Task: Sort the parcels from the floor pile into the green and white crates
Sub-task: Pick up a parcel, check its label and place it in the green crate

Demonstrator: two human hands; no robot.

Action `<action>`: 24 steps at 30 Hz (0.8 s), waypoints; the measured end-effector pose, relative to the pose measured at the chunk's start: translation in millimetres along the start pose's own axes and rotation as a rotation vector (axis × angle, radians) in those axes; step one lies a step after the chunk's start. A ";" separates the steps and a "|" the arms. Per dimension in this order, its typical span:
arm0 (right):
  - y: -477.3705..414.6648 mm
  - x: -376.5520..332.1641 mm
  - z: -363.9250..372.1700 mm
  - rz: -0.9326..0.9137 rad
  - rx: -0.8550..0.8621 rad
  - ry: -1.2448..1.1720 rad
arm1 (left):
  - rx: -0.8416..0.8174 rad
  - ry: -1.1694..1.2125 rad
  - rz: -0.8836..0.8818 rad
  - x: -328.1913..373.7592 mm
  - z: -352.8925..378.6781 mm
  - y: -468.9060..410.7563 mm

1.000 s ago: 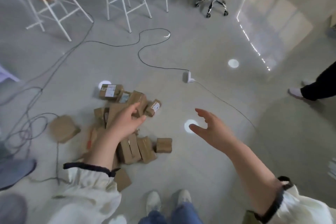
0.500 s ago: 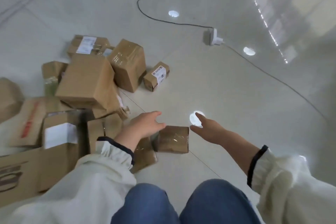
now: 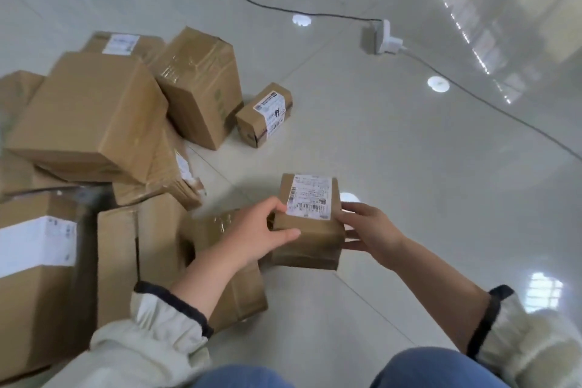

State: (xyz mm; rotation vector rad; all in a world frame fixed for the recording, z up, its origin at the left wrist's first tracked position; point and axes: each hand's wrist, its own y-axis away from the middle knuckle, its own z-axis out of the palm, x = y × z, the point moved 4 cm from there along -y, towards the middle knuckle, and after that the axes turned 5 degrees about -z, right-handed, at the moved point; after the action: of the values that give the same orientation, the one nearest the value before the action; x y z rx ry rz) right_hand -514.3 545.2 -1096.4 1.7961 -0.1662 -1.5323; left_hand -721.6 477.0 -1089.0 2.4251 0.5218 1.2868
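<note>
A small brown parcel (image 3: 310, 239) with a white barcode label on top is held between both hands just above the floor. My left hand (image 3: 255, 231) grips its left side, thumb across the front edge. My right hand (image 3: 370, 230) grips its right side with fingers curled against it. The pile of brown cardboard parcels (image 3: 94, 116) covers the floor to the left. A small labelled parcel (image 3: 264, 115) lies apart at the pile's right edge. No green or white crate is in view.
A black cable (image 3: 283, 8) runs across the glossy tiled floor to a white plug adapter (image 3: 382, 38) at the upper right. My knees in blue jeans (image 3: 434, 368) fill the bottom edge. Bare floor spreads to the right of the parcels.
I crouched down close to the pile. Both hands closed on the small parcel and tipped it up, so its labelled face now shows on top.
</note>
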 end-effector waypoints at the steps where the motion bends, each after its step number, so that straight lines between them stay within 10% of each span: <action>1: -4.1 0.2 -1.3 -0.047 0.015 0.024 | -0.009 0.010 -0.010 -3.6 6.9 -3.2; 11: -20.2 33.5 -8.4 0.047 0.082 0.040 | 0.014 -0.142 -0.093 -9.5 38.8 -28.0; 17: -59.7 -26.5 -17.9 -0.288 -0.013 0.749 | -0.125 -0.326 -0.143 -24.4 62.7 -28.7; 24: -41.9 -15.6 -27.6 -0.079 0.199 0.938 | 0.151 -0.230 -0.275 -34.9 23.0 -44.0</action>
State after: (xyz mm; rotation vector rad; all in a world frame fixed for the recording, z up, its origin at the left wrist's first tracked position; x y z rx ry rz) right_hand -509.2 595.8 -1109.7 2.5062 0.2205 -0.5984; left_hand -727.5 495.9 -1146.4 2.4709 0.8767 0.8723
